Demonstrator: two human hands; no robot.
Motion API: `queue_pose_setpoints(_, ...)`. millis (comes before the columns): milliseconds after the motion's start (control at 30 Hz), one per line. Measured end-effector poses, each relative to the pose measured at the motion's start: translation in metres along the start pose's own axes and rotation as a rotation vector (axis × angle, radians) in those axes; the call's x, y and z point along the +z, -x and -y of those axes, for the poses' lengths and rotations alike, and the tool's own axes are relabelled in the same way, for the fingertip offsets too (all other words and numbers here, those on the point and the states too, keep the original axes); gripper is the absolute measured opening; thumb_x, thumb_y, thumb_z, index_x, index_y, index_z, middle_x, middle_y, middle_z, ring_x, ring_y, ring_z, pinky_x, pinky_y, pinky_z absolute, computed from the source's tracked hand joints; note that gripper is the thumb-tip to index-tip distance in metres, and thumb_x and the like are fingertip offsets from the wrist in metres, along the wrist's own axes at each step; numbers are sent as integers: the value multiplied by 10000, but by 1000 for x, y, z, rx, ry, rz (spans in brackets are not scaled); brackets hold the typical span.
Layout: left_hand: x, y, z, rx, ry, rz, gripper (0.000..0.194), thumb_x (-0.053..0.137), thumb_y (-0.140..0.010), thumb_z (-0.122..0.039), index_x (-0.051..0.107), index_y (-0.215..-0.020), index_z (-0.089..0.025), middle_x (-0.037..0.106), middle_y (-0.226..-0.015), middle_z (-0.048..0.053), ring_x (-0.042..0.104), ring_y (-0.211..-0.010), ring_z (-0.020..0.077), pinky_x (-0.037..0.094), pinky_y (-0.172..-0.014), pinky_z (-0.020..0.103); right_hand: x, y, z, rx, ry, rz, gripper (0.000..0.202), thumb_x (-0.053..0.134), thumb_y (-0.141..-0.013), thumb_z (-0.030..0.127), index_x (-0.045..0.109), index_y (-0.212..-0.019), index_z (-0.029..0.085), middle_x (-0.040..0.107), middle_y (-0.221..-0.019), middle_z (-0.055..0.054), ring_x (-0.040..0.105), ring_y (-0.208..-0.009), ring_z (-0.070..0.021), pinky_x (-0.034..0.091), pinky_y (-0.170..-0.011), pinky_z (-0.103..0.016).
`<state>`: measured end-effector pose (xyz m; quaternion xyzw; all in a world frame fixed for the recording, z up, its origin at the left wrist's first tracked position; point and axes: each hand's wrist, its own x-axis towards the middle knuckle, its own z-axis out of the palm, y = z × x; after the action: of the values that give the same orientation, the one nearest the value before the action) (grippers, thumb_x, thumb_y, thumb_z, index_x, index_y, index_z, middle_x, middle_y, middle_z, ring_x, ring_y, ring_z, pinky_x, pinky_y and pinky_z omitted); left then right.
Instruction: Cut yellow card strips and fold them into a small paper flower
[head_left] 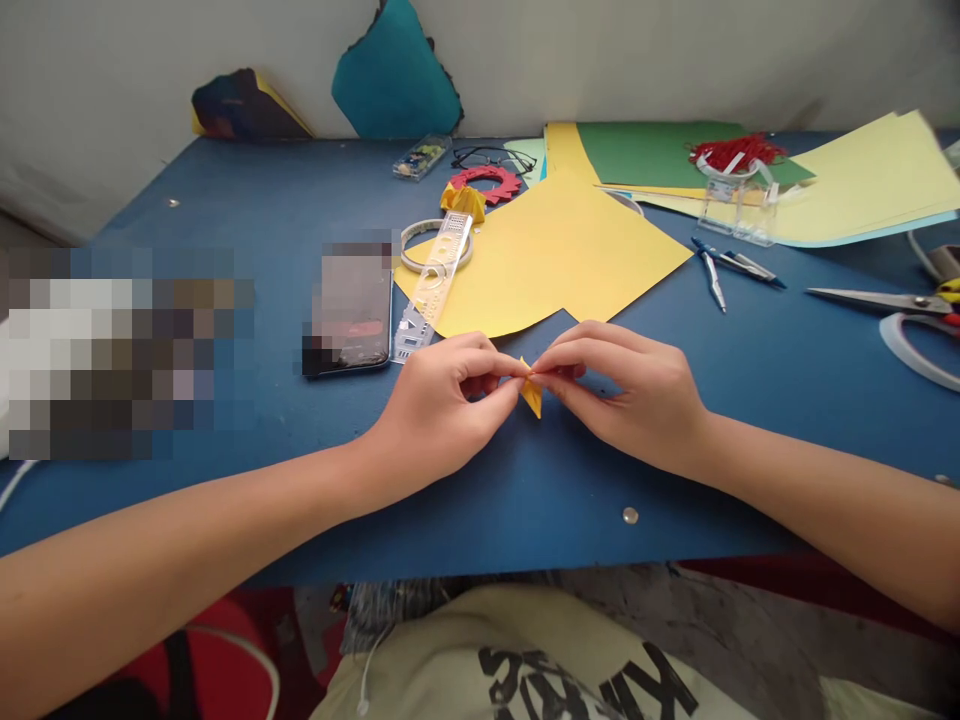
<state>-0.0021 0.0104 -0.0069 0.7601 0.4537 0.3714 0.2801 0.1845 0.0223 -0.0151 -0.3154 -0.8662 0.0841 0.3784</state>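
A small folded piece of yellow paper (pixel 533 398) is pinched between my two hands near the front of the blue table. My left hand (pixel 457 400) grips its left side between thumb and forefinger. From the other side, my right hand (pixel 622 390) pinches it with thumb and fingertips, so the upper part is mostly covered. Just beyond my hands lies a large sheet of yellow paper (pixel 555 260) with a notch in its near edge. A clear stencil ruler (pixel 442 275) and a roll of tape (pixel 409 245) rest at that sheet's left corner.
A phone (pixel 352 305) lies left of the ruler. Pens (pixel 739 263) and scissors (pixel 885 300) are on the right, beside a white tape ring (pixel 911 355). Farther back are a red folded-paper ring (pixel 487 184), glasses (pixel 495 157), green paper (pixel 652 150) and red strands (pixel 739 152).
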Motion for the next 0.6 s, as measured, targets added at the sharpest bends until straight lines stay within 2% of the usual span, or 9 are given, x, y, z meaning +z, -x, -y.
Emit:
queue_pose_setpoints(167, -2, 0, -1, 7, 44, -19, 141, 626, -747, -85, 733, -787, -166, 617, -642, -13, 504, -539, 65, 407, -495, 186, 1, 0, -3, -35, -31, -20, 130, 559, -846, 89, 607, -891, 201, 656, -826, -30, 623, -742, -109, 527, -661, -225)
queue_pose_setpoints(400, -5, 1, -5, -125, 229, 7, 88, 657, -743, -135, 733, -764, -174, 633, -640, -6, 542, -567, 89, 431, -504, 202, -3, 0, 0, -85, -38, -43, 165, 548, -855, 81, 609, -895, 229, 656, -832, -22, 627, -758, -110, 528, -682, -233)
queue_pose_setpoints(600, -5, 3, -8, -121, 245, -13, 94, 664, -744, -123, 738, -766, -177, 622, -629, -15, 536, -572, 84, 430, -514, 200, -2, 2, -1, -197, 84, -53, 150, 538, -861, 107, 578, -956, 216, 641, -880, -40, 607, -759, -128, 525, -678, -260)
